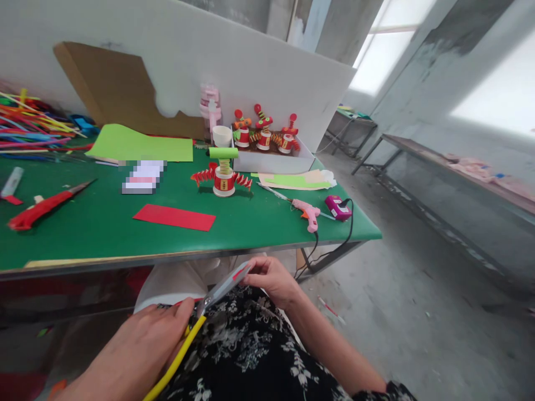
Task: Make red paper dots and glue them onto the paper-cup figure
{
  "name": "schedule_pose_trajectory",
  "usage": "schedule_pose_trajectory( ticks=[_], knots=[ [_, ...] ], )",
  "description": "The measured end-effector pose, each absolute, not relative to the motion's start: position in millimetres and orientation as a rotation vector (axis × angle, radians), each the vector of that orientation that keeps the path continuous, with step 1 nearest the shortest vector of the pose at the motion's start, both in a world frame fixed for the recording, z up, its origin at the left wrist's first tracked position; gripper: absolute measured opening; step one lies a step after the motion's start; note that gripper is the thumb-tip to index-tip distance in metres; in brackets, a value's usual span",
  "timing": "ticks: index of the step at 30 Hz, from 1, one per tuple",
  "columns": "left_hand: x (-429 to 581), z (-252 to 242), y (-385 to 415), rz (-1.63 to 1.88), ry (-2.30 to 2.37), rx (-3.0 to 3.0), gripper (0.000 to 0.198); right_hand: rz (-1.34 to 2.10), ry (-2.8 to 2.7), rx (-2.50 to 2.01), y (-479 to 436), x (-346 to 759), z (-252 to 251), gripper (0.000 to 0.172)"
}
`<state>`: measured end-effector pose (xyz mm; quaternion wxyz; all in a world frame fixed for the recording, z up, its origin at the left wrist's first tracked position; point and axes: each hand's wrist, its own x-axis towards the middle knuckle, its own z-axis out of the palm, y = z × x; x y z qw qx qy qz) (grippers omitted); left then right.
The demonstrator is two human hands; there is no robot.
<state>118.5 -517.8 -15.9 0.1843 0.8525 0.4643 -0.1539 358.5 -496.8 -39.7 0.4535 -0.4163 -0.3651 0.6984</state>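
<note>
My left hand (140,337), its fingers closed, holds scissors (223,287) over my lap, one yellow handle showing below the palm. The blades point up and to the right. At their tip my right hand (271,278) pinches what looks like a small piece of red paper (239,273), which lies against the blade. How far the paper goes behind the blade is hidden. Beyond the table edge lies a red paper strip (174,217). A paper-cup figure (224,181) with folded red arms and a green roll on top stands behind it.
Pink glue gun (308,213) and magenta box (338,208) with cords lie at the right table end. Red-handled scissors (50,207) lie left. Green paper (142,145), colourful pipe cleaners (33,125) and a white box (273,162) of similar figures are at the back.
</note>
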Motion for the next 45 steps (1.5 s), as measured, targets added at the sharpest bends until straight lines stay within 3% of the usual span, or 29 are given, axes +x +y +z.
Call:
schedule_pose_trajectory(
  ticks=[9,19,31,37,45],
  knots=[
    [109.6,-12.3,-517.8,-0.364,1.267,2.365,0.038,1.715,-1.042,-1.087,-494.8,363.8,-42.1,0.028],
    [116.4,2.8,-516.2,-0.622,1.272,2.33,0.046,1.73,-1.049,-1.106,-494.3,365.3,-46.6,0.03],
    [111.4,-2.7,-518.7,-0.448,1.322,2.325,0.043,1.734,-1.069,-1.108,-495.5,365.9,-47.2,0.028],
    [110.6,-2.0,-520.8,-0.601,1.324,2.272,0.051,1.741,-1.07,-1.11,-496.4,365.6,-46.2,0.028],
    [92.8,-21.1,-519.2,-0.234,1.33,2.314,0.035,1.725,-1.072,-1.121,-495.9,367.6,-41.4,0.031]
  ],
)
